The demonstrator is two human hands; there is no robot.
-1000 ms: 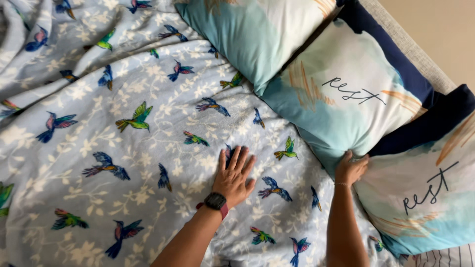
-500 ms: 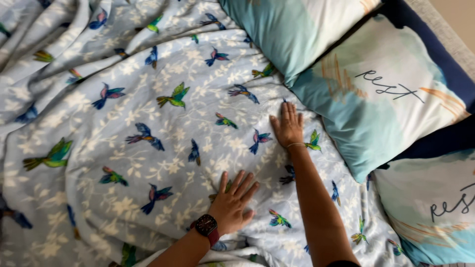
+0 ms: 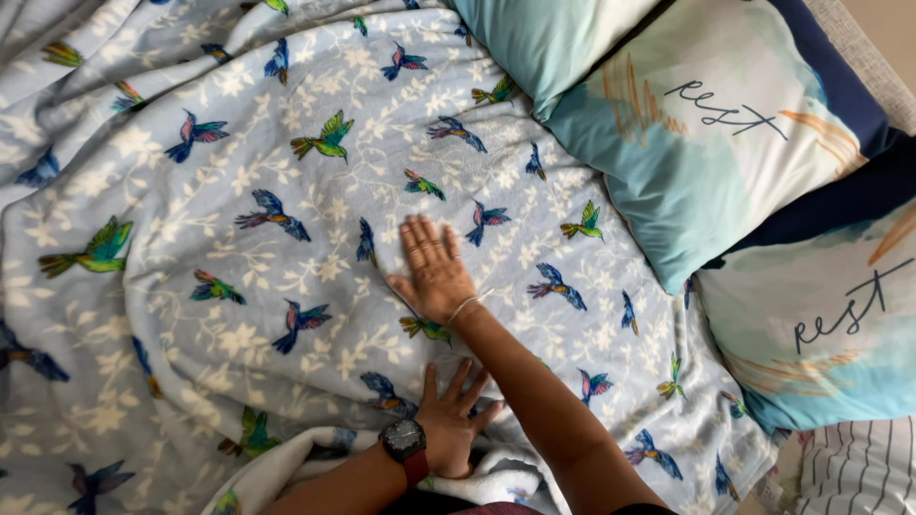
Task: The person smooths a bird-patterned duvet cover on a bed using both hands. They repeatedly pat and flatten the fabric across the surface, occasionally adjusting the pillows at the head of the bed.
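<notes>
— Right hand (image 3: 434, 269)?
— Flat on the pale blue fleece blanket printed with white flowers and coloured hummingbirds (image 3: 239, 238), palm down, fingers together and pointing up the bed, thumb splayed to the left. Holding nothing. Thin bracelet (image 3: 465, 307) at the wrist. Forearm running down to the lower right edge of the view.

— Left hand (image 3: 453, 420)?
— Lower, near the bottom edge, just beside the right forearm. Palm down too, fingers spread, resting where the blanket's turned-up white underside (image 3: 286, 467) bunches. Gripping nothing. Black wristwatch on a dark red strap (image 3: 405, 443) at the wrist.

— Blanket itself?
— Spread across most of the bed, reaching the left and top edges of the view. Smooth around the right hand, rumpled in folds along the left side and top left corner. Right border touching the pillows.

— Pillows?
— Three along the right side. Plain teal pillow (image 3: 534, 48) at the top. Teal, white and navy pillow with orange strokes and black script (image 3: 716, 143) overlapping below it. Another of the same pattern (image 3: 830, 324) at the lower right, partly cut off by the frame. All well apart from both hands.

— Anything else?
— Patch of white fabric with thin dark stripes (image 3: 859, 472) in the bottom right corner, under the last pillow.
</notes>
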